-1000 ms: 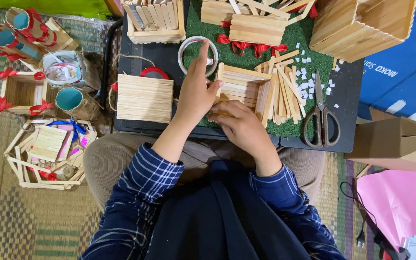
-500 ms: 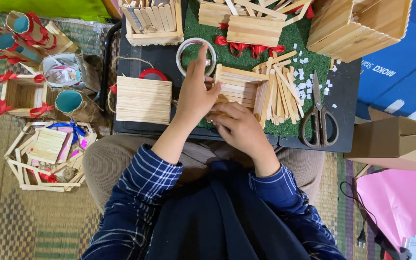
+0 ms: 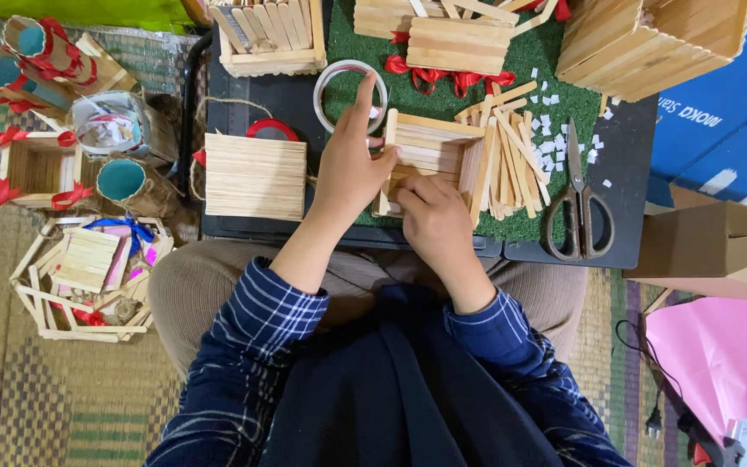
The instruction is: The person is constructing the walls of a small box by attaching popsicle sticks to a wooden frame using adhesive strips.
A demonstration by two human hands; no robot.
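A small box of wooden craft sticks point(image 3: 432, 156) lies on the green turf mat point(image 3: 443, 91) at the middle of the low black table point(image 3: 624, 199), with both hands on it. The left hand point(image 3: 349, 173) grips its left end, thumb against the side and forefinger stretched up over the roll of clear tape point(image 3: 349, 91) just above. The right hand point(image 3: 432, 227) presses on the box's near edge with its fingers curled down over the sticks, grasping the lower rim. Just to the right of the box lies a loose heap of craft sticks point(image 3: 512, 160), some leaning against its side, and bits of white paper point(image 3: 555, 130) are scattered on the mat beyond them. A pair of black-handled scissors point(image 3: 577, 207) rests on the table right of the heap, blades pointing away. Left of the left hand sits a flat panel of joined sticks point(image 3: 254, 175), with a red ribbon loop point(image 3: 271, 130) at its top edge. More finished stick boxes point(image 3: 460, 39) stand along the far side of the table, and on the woven mat to the left sit a hexagonal stick basket point(image 3: 79, 268) and a teal-lined cup point(image 3: 123, 180).
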